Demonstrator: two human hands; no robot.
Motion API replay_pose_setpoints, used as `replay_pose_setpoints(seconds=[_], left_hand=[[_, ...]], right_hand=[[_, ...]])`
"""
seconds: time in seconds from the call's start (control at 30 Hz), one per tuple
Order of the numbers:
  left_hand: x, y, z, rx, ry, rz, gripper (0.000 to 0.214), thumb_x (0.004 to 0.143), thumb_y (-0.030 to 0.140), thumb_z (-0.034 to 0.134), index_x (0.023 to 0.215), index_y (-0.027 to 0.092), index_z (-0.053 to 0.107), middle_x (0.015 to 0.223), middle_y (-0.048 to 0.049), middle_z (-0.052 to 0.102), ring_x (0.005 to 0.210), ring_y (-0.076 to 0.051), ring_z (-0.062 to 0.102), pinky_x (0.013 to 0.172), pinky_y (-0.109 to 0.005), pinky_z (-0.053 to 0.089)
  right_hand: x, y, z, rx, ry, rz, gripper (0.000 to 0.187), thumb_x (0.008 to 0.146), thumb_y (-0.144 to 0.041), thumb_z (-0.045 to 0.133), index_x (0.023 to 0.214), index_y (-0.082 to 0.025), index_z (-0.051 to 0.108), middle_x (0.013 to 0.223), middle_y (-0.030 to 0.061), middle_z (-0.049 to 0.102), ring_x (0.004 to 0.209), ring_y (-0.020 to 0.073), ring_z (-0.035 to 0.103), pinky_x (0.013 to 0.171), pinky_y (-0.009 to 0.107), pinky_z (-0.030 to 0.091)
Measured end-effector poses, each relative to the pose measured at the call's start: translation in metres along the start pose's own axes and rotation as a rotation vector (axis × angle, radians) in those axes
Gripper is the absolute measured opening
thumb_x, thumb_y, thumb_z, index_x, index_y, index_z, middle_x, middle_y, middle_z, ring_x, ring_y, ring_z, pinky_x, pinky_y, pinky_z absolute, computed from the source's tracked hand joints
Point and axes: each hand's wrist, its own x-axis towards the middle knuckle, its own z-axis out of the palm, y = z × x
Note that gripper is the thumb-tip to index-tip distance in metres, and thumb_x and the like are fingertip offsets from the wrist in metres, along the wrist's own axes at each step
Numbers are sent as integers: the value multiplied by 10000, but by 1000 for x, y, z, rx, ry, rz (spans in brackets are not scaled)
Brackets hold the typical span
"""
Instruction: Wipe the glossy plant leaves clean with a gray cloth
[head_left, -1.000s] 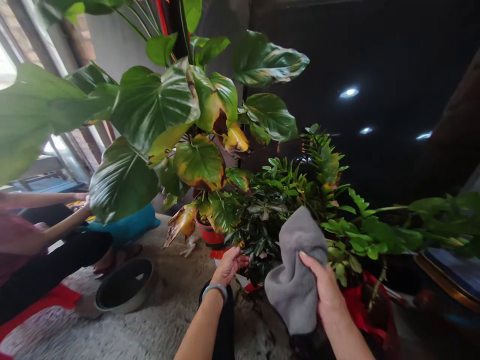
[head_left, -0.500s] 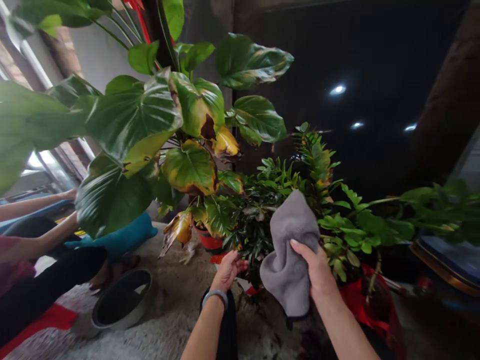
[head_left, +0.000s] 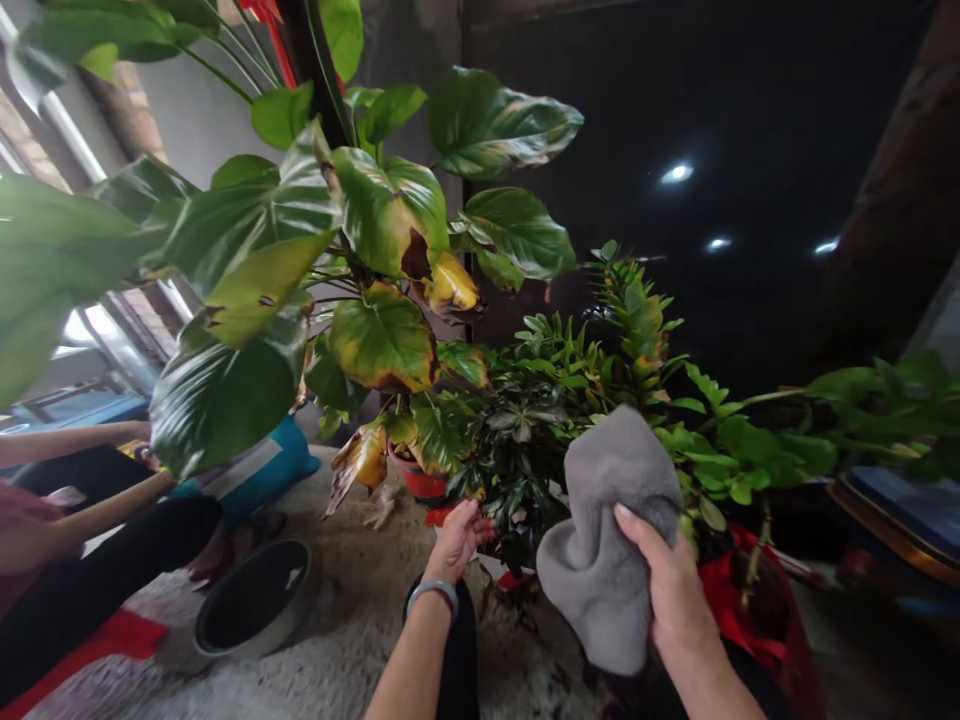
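Observation:
My right hand [head_left: 670, 590] is closed on a grey cloth [head_left: 609, 530], held up against the small-leaved green plant [head_left: 570, 400] in front of me. My left hand [head_left: 459, 538], a grey band on its wrist, reaches into the dark lower leaves of that plant with its fingers curled around the foliage. A tall plant with big glossy leaves [head_left: 262, 240], some yellowed and brown at the edges, rises on the left from a red pot [head_left: 420, 482].
Another person sits at the left, with arms [head_left: 82, 470] stretched out and dark trousers. A dark round bowl [head_left: 251, 598] lies on the pale shaggy rug [head_left: 300, 670]. A teal cushion [head_left: 262, 470] sits behind it. Red wrapping [head_left: 739, 600] surrounds a pot at the right.
My right hand has shifted the grey cloth a little to the right and down along the plant. The left hand has stayed in the lower leaves.

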Motion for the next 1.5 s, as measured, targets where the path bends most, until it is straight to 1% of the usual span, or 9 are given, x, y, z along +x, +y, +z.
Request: replay_pose_setpoints(seconds=[0.27,0.4,0.57,0.77,0.87,1.13,1.23,1.37,1.5], left_hand=[[-1,-1,0,-7,46,30,281,610,252,791,628,167,524,501,29,587,510,-159,620,527,-255,460],[-3,-1,2,-2,46,34,240,621,252,779,658,159,560,506,12,613,506,-161,613,527,-260,459],[-5,-1,5,-19,52,54,292,577,281,817,638,154,561,524,8,621,506,-157,616,527,-264,469],[-4,1,2,-25,39,42,379,474,312,871,629,147,567,526,25,613,495,-142,605,517,-259,466],[-3,2,-2,-17,44,35,383,455,312,875,643,142,587,542,18,628,500,-137,602,522,-256,465],[-2,1,-6,21,15,28,343,521,309,855,636,151,574,555,6,627,518,-151,615,555,-274,476],[-3,1,-6,16,15,35,359,508,305,863,628,153,560,567,12,626,523,-145,618,549,-268,480],[-4,2,-7,12,8,48,358,490,313,865,625,150,576,578,15,620,528,-141,614,542,-260,476],[-5,3,-5,47,61,71,340,478,321,852,594,147,583,578,1,626,515,-149,608,537,-277,483]], right_hand=[[-18,60,-15,24,-148,380,422,487,-436,802,831,-198,748,713,78,770,783,359,724,688,415,588],[-25,22,-4,137,-113,381,484,494,-408,809,908,-173,719,704,56,769,731,327,726,687,410,584],[3,-20,28,251,-90,95,393,427,-299,816,780,-172,699,624,18,741,649,296,713,671,399,581],[-3,43,11,17,-262,382,336,498,-393,793,743,-176,718,597,51,734,741,336,720,664,409,577],[-22,48,-5,-3,-261,412,375,498,-416,801,777,-179,719,626,56,743,726,337,720,657,408,572],[-2,-18,33,76,-228,9,397,439,-373,811,763,-171,704,673,54,747,649,289,691,605,367,554],[5,6,38,-2,-254,36,359,459,-377,802,733,-167,703,665,59,747,656,298,695,622,382,557],[-4,54,7,-207,-283,90,385,503,-421,792,779,-164,713,707,73,759,726,322,707,607,375,556],[-16,48,-7,-264,-275,-31,412,539,-424,788,860,-178,711,719,63,757,711,305,703,608,363,551]])
